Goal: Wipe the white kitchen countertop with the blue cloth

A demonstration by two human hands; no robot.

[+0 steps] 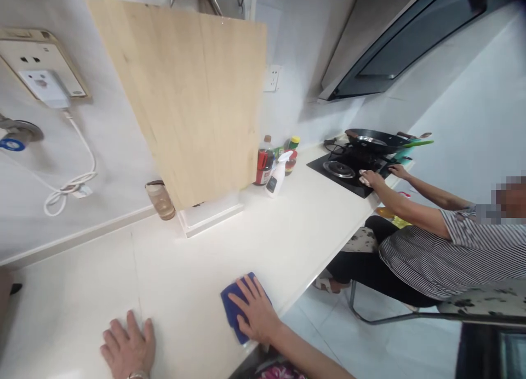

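My right hand (255, 309) lies flat with fingers spread on a blue cloth (232, 305), pressing it onto the white countertop (197, 269) near its front edge. To its left, my left hand (128, 349) rests palm down on the bare counter, fingers stretched out, holding nothing. A watch band shows at that wrist.
A wooden cutting board (193, 99) leans against the wall over a white stand. Beside it are a glass jar (161, 199), a spray bottle (276, 176) and sauce bottles (264, 161). Farther along, a seated person in a striped shirt (444, 247) touches the stove (349, 168) holding a black pan (376, 141).
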